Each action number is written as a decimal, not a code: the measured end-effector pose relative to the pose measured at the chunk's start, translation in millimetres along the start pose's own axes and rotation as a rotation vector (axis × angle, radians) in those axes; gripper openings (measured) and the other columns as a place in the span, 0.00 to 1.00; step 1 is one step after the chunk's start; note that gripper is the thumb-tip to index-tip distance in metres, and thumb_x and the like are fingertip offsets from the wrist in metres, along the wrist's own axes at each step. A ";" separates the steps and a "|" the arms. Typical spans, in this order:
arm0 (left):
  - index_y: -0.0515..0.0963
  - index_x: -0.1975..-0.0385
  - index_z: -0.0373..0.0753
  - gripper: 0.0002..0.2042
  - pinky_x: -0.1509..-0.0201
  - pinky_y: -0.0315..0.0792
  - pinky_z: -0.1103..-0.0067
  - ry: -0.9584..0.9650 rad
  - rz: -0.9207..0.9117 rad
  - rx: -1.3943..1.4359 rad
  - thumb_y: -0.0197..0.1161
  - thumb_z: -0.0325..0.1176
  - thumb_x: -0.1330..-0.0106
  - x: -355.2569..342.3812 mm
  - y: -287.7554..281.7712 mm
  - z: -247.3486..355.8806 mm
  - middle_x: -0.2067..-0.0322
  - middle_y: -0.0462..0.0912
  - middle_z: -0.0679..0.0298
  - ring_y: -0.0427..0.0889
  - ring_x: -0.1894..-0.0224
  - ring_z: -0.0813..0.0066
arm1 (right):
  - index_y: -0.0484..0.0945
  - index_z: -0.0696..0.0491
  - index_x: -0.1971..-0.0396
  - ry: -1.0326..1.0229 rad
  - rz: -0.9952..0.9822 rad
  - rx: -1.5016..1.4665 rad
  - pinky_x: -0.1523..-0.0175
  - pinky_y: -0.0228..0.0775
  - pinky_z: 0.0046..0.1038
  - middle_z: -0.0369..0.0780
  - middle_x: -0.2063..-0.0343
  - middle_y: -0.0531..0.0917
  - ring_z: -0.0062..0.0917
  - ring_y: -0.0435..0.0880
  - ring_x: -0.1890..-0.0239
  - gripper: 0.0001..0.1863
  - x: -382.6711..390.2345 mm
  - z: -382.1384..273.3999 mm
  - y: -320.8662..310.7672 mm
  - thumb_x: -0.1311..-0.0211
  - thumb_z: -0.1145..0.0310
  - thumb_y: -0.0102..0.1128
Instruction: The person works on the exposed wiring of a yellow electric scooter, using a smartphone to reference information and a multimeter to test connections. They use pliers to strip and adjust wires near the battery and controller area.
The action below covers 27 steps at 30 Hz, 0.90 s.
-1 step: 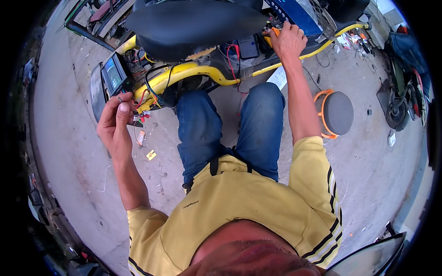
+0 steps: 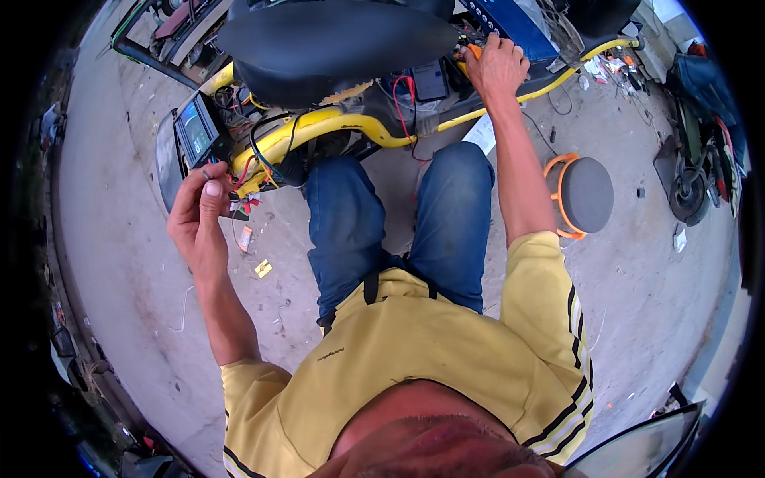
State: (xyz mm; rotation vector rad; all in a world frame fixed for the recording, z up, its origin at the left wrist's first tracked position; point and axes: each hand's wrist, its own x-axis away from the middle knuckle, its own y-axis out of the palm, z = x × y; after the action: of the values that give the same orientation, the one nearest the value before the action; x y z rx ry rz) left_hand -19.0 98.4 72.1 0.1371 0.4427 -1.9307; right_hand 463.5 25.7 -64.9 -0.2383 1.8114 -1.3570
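Observation:
My left hand (image 2: 199,213) is closed in a pinch beside the lower end of a display unit (image 2: 196,129) with a lit screen. A small grey piece (image 2: 207,174) shows at its fingertips, too small to name. Coloured wires (image 2: 249,171) hang close by, along the yellow frame (image 2: 327,121) of a vehicle. Over at the right, my right hand (image 2: 497,70) reaches among items on the vehicle's floor, its fingers closed around an orange handle (image 2: 473,52). What that handle belongs to is mostly hidden. Left of this hand lies a dark, flat, boxy device (image 2: 430,82), with a red cable (image 2: 397,99) alongside.
A black seat (image 2: 339,48) overhangs the frame. Beyond my right hand stands a blue box (image 2: 510,30). A round grey stool with orange legs (image 2: 586,195) is on the ground at right. Scraps, including a yellow piece (image 2: 263,268), litter the concrete. Scooter parts (image 2: 689,187) lie far right.
My right hand has shifted very slightly left and away from me at the orange handle. The left hand keeps its pinch in nearly the same place.

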 end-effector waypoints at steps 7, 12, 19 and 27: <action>0.83 0.50 0.29 0.13 0.67 0.64 0.85 0.013 0.030 0.016 0.62 0.33 0.24 -7.6 3.7 -6.9 0.68 0.80 0.67 0.69 0.70 0.85 | 0.79 0.63 0.46 0.018 0.132 -0.098 0.28 0.55 0.53 0.49 0.40 0.76 0.46 0.71 0.35 0.35 11.7 5.7 42.3 0.36 0.44 0.65; 0.82 0.47 0.30 0.15 0.63 0.66 0.87 0.013 0.083 0.047 0.59 0.37 0.22 -11.2 -6.1 -28.1 0.61 0.85 0.64 0.73 0.67 0.86 | 0.76 0.61 0.44 0.039 0.174 -0.389 0.30 0.61 0.47 0.49 0.40 0.76 0.45 0.73 0.37 0.31 69.1 4.6 -20.8 0.42 0.56 0.71; 0.79 0.44 0.29 0.18 0.58 0.71 0.84 0.011 0.034 0.031 0.57 0.38 0.20 -26.7 -10.2 -43.5 0.60 0.82 0.63 0.76 0.61 0.82 | 0.75 0.65 0.44 0.389 -0.093 -0.615 0.40 0.74 0.44 0.53 0.45 0.79 0.50 0.80 0.45 0.28 179.4 8.5 -79.3 0.34 0.58 0.65; 0.77 0.39 0.38 0.20 0.62 0.62 0.87 -0.009 0.040 0.150 0.50 0.44 0.19 -47.6 2.7 -59.1 0.65 0.74 0.75 0.66 0.66 0.88 | 0.78 0.64 0.54 0.232 -0.033 -0.375 0.45 0.76 0.44 0.52 0.58 0.83 0.47 0.83 0.51 0.23 220.6 12.7 -112.7 0.37 0.58 0.64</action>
State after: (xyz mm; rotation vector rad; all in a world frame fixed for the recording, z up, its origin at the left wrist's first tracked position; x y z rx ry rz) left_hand -4.1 160.6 31.1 0.2332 0.2873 -1.9235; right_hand 297.8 -158.3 -79.6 -0.3194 2.2631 -1.0929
